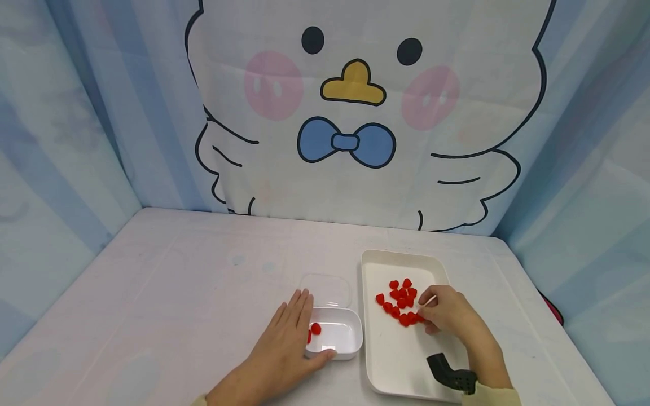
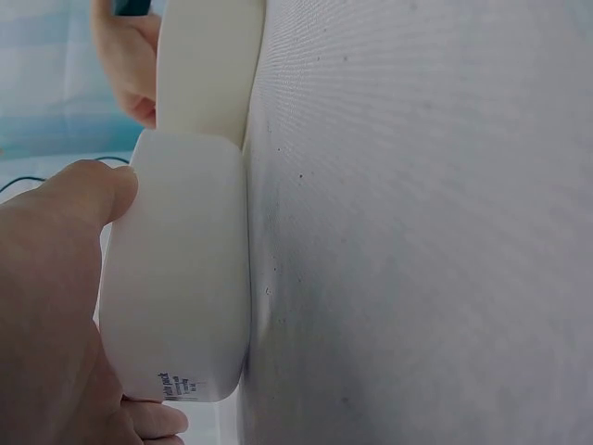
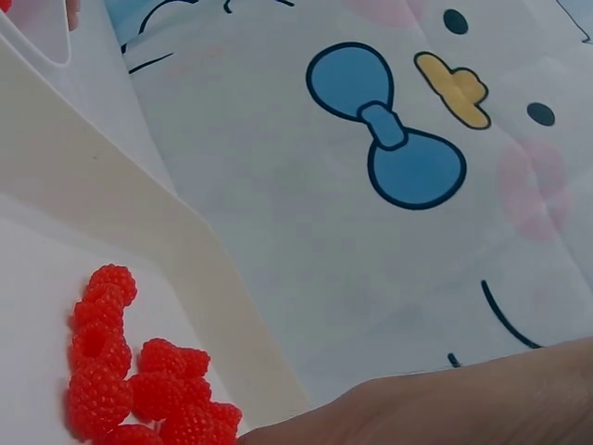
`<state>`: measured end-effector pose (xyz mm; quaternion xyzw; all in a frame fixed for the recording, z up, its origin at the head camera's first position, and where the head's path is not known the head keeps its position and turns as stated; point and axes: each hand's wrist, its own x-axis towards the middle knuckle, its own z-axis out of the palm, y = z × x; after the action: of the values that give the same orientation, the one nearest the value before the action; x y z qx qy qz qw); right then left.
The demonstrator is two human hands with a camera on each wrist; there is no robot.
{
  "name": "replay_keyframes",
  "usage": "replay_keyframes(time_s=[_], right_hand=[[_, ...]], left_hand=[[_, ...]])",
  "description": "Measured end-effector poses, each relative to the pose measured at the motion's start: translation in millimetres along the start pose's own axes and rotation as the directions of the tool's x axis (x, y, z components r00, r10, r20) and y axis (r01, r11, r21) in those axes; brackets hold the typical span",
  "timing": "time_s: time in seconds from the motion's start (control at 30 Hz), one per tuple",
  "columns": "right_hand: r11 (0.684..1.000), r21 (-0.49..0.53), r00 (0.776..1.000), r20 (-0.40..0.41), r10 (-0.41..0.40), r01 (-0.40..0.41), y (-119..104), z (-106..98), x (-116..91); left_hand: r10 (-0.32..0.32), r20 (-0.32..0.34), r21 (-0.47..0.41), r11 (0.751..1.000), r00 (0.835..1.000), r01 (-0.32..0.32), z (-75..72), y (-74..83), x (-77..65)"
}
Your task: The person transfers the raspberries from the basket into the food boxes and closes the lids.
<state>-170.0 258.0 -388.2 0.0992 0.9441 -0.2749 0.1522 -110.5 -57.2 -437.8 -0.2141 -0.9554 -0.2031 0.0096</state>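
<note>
Small red raspberries (image 1: 402, 303) lie in a loose cluster on a cream tray (image 1: 391, 366). At the cluster's right end my right hand (image 1: 449, 310) pinches a raspberry with bent fingertips; the right wrist view does not show those fingertips. My left hand (image 1: 286, 344) rests along the left side of a small white box (image 1: 345, 338), fingers straight, thumb on its near rim. Inside the box are a red raspberry (image 1: 316, 329) and another partly hidden by the left hand. The left wrist view shows the outer wall of the box (image 2: 185, 269) with small printing near one end.
A clear lid (image 1: 327, 289) lies behind the white box. The box stands close to the tray's left edge. A patterned curtain (image 1: 345, 186) rises behind the pale tabletop (image 1: 178, 293). A black band (image 1: 452, 375) is on the right wrist.
</note>
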Motion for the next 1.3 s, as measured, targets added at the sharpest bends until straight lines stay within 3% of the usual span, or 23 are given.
replay_keyframes(time_s=[1.1,1.3], right_hand=[[0.999,-0.018,0.999,0.012,-0.051,0.052,-4.5,-1.4,-2.5],[1.0,-0.013,1.0,0.006,-0.028,0.029,-2.2,-2.9,-3.4]], left_hand=[[-0.003,0.01,-0.011,1.0,1.0,0.003,-1.1,-2.0,0.7],[0.004,0.015,-0.013,1.0,1.0,-0.004,0.6,-2.0,1.4]])
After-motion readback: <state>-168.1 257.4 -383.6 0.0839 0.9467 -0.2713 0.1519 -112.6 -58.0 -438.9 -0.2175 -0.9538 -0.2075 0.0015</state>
